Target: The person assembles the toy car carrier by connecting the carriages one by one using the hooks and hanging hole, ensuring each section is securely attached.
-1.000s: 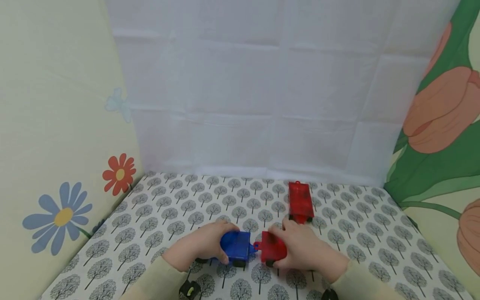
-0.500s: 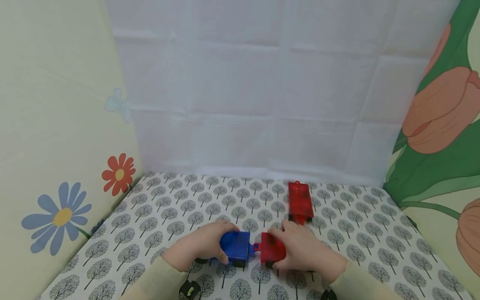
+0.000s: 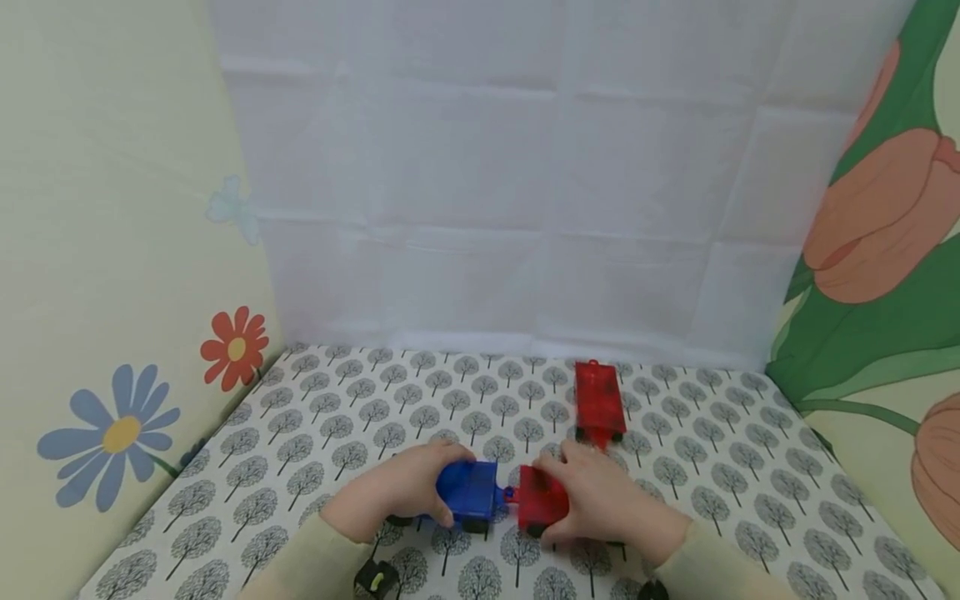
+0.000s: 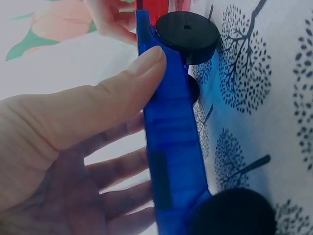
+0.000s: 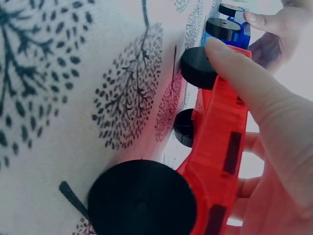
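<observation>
My left hand (image 3: pixel 423 479) grips a translucent blue toy vehicle (image 3: pixel 474 492) from the sides. In the left wrist view, the thumb presses the flank of the blue toy (image 4: pixel 171 127) while the other fingers reach behind it. A red toy vehicle (image 3: pixel 536 498) is held by my right hand (image 3: pixel 600 500), whose thumb lies along the side of the red toy (image 5: pixel 220 122). Both toys have black wheels and stand at the cloth, end to end. Between them, the blue coupling and red ring (image 3: pixel 512 495) overlap; whether they are hooked cannot be told.
Another red toy wagon (image 3: pixel 598 400) stands behind my right hand, with a ring at its far end. A tree-printed cloth (image 3: pixel 300 450) covers the table. White fabric (image 3: pixel 487 183) hangs at the back, with flower-patterned panels on both sides.
The red and blue couplings have come slightly closer and now overlap more. Both hands keep their hold, and the far red wagon stays in place.
</observation>
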Demonstrator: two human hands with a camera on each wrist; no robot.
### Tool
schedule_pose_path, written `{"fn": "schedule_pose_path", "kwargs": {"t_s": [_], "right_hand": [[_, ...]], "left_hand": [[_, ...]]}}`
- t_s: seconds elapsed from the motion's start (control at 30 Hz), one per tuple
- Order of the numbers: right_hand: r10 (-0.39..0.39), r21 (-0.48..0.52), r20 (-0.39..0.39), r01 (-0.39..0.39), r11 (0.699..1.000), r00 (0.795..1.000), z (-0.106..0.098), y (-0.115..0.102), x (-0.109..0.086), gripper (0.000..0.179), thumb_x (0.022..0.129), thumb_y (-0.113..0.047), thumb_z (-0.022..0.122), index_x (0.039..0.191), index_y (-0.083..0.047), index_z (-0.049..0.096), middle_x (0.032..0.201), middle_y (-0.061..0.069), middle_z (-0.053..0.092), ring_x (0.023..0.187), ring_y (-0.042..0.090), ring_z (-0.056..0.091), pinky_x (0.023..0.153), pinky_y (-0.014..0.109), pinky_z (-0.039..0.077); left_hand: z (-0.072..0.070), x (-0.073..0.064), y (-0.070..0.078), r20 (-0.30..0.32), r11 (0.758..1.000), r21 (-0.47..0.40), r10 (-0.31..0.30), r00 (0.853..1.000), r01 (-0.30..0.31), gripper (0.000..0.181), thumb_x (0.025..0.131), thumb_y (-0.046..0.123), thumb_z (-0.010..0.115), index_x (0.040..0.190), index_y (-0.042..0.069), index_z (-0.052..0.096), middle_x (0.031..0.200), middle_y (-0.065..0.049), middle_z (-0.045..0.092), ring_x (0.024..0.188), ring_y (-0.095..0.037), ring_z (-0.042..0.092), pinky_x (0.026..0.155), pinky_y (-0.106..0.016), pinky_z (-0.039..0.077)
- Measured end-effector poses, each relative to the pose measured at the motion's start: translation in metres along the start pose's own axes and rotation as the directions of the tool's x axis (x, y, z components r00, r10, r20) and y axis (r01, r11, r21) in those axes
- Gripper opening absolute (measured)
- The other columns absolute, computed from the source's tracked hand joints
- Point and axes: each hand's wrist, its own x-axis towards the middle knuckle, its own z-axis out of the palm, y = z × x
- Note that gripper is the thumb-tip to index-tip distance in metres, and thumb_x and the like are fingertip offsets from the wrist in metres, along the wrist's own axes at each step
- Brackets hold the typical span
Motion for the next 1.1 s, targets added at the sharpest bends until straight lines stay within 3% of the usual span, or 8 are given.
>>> {"fn": "schedule_pose_path", "kwargs": {"t_s": [0.13, 0.27, 0.43, 0.57, 0.7, 0.8, 0.97, 1.1], "right_hand": [[-0.006, -0.012, -0.008, 0.006, 1.0, 1.0, 0.001, -0.001, 0.001, 0.098, 0.056, -0.075, 0.078, 0.138, -0.025, 0.056, 0.095, -0.005, 0.046, 0.079, 0.011, 0.045, 0.069, 0.031, 0.043], [-0.027, -0.028, -0.024, 0.026, 0.999, 0.999, 0.002, -0.002, 0.002, 0.099, 0.056, -0.075, 0.078, 0.137, -0.022, 0.057, 0.096, -0.004, 0.047, 0.08, 0.011, 0.045, 0.07, 0.032, 0.044], [-0.042, -0.042, -0.04, 0.04, 0.998, 0.998, 0.001, -0.003, 0.002, 0.099, 0.056, -0.074, 0.079, 0.136, -0.02, 0.057, 0.1, -0.004, 0.05, 0.086, 0.012, 0.048, 0.078, 0.036, 0.048], [-0.041, -0.049, -0.042, 0.039, 0.998, 0.998, 0.002, -0.002, 0.002, 0.107, 0.056, -0.076, 0.078, 0.143, -0.02, 0.05, 0.111, -0.001, 0.055, 0.097, 0.017, 0.054, 0.087, 0.042, 0.049], [-0.037, -0.022, -0.055, 0.035, 0.999, 0.998, 0.004, -0.001, 0.001, 0.125, 0.055, -0.074, 0.08, 0.157, -0.022, 0.028, 0.125, 0.004, 0.057, 0.109, 0.022, 0.056, 0.093, 0.046, 0.047], [-0.034, 0.003, -0.064, 0.035, 0.999, 0.997, 0.004, 0.0, 0.0, 0.132, 0.055, -0.072, 0.082, 0.16, -0.025, 0.016, 0.133, 0.006, 0.055, 0.115, 0.025, 0.055, 0.097, 0.048, 0.045], [-0.033, 0.033, -0.073, 0.036, 0.999, 0.997, 0.004, 0.0, -0.001, 0.137, 0.054, -0.071, 0.083, 0.16, -0.025, 0.01, 0.139, 0.006, 0.052, 0.122, 0.026, 0.052, 0.1, 0.05, 0.042], [-0.023, 0.051, -0.072, 0.027, 0.998, 0.997, 0.003, 0.0, -0.002, 0.138, 0.053, -0.07, 0.084, 0.16, -0.023, 0.01, 0.141, 0.006, 0.051, 0.124, 0.026, 0.051, 0.102, 0.05, 0.04]], "left_hand": [[-0.002, 0.003, -0.002, 0.019, 1.0, 0.011, -0.013, 1.0, 0.013, 0.08, 0.062, 0.018, 0.094, 0.132, 0.013, 0.058, 0.126, -0.007, 0.058, 0.11, -0.03, 0.057, 0.092, -0.053, 0.047], [-0.008, 0.003, 0.005, 0.045, 0.996, 0.08, -0.041, 0.998, 0.038, 0.084, 0.059, 0.023, 0.096, 0.133, 0.014, 0.057, 0.123, -0.006, 0.057, 0.109, -0.028, 0.056, 0.092, -0.05, 0.047], [-0.012, 0.005, 0.03, 0.027, 0.988, 0.149, 0.032, 0.999, -0.036, 0.09, 0.063, 0.038, 0.093, 0.138, 0.007, 0.055, 0.131, -0.011, 0.054, 0.118, -0.031, 0.053, 0.099, -0.049, 0.043], [0.0, 0.014, 0.054, 0.01, 0.973, 0.195, 0.126, 0.992, -0.125, 0.08, 0.069, 0.04, 0.089, 0.133, 0.004, 0.059, 0.128, -0.01, 0.058, 0.116, -0.027, 0.056, 0.097, -0.043, 0.046], [0.017, 0.027, 0.076, -0.01, 0.957, 0.251, 0.152, 0.988, -0.145, 0.065, 0.071, 0.039, 0.088, 0.123, 0.007, 0.066, 0.109, -0.001, 0.064, 0.097, -0.015, 0.061, 0.082, -0.033, 0.051], [0.03, 0.037, 0.087, -0.01, 0.951, 0.272, 0.154, 0.988, -0.146, 0.062, 0.071, 0.039, 0.088, 0.121, 0.009, 0.067, 0.104, 0.002, 0.066, 0.089, -0.01, 0.06, 0.077, -0.029, 0.051], [0.042, 0.049, 0.092, -0.003, 0.956, 0.251, 0.155, 0.988, -0.149, 0.055, 0.07, 0.035, 0.089, 0.116, 0.01, 0.069, 0.1, 0.002, 0.068, 0.084, -0.008, 0.061, 0.074, -0.027, 0.051], [0.042, 0.055, 0.091, 0.007, 0.966, 0.212, 0.154, 0.988, -0.152, 0.051, 0.068, 0.031, 0.09, 0.111, 0.013, 0.07, 0.096, 0.005, 0.068, 0.082, -0.006, 0.059, 0.074, -0.026, 0.05]]}}
